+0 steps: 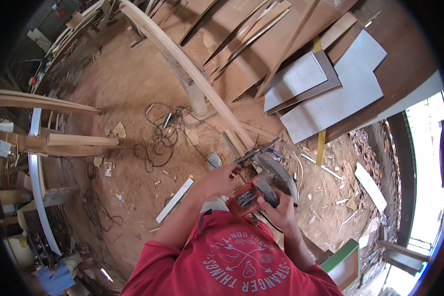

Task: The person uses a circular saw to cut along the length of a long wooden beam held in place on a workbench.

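Observation:
A circular saw (264,182) with a red motor housing and grey blade guard sits at the near end of a long wooden beam (202,81). My right hand (282,211) is wrapped round the saw's rear handle. My left hand (224,178) is at the left side of the saw, by the near end of the beam. Its fingers are curled and partly hidden, so what they grip cannot be made out. A metal guide bar (269,145) sticks out at the front of the saw. The beam runs away to the upper left, resting on a wooden support (197,98).
Tangled cables (165,130) lie on the dusty floor, left of the beam. White and brown sheets (330,106) lean at the right. A white strip (175,200) lies near my left arm. Timber pieces (81,140) project from the left. A green-edged box (348,264) stands at lower right.

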### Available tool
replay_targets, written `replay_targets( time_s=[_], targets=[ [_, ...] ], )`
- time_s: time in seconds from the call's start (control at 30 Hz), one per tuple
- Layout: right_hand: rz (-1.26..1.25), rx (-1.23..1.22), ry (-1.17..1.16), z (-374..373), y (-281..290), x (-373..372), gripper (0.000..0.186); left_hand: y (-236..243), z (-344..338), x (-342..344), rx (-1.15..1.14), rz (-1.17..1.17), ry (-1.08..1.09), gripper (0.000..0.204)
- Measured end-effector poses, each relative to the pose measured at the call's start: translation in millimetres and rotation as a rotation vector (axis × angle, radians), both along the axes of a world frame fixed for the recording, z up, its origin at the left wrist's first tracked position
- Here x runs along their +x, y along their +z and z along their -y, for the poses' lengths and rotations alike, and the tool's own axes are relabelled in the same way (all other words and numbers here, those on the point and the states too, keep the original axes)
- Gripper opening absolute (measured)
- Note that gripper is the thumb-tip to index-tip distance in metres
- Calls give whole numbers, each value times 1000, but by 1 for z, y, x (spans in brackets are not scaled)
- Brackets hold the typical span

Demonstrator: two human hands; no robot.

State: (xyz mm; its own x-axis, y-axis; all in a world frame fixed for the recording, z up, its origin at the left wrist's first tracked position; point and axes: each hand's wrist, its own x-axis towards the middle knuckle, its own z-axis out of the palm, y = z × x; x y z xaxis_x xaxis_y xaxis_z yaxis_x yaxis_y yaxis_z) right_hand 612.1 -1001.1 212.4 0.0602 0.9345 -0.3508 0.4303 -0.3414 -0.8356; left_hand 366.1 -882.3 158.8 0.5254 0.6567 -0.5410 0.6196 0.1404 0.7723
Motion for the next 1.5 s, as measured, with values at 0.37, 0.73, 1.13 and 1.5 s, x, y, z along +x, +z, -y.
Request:
replay_targets(
  time_s=[0.37, 0.73, 1.13, 1.5],
  targets=[
    [181, 47, -12, -43, 0, -12, 57, -10, -85, 12, 202, 144, 262, 34],
    [245, -4, 26, -86, 25, -33, 62, 18, -162, 76, 292, 68, 41, 45],
    [171, -41, 63, -103, 13, -34, 60, 75, -172, 157, 316, -463, -547, 92],
    [207, -150, 82, -127, 21, -40, 67, -56, -216, 67, 380, -600, 151, 157]
  ],
)
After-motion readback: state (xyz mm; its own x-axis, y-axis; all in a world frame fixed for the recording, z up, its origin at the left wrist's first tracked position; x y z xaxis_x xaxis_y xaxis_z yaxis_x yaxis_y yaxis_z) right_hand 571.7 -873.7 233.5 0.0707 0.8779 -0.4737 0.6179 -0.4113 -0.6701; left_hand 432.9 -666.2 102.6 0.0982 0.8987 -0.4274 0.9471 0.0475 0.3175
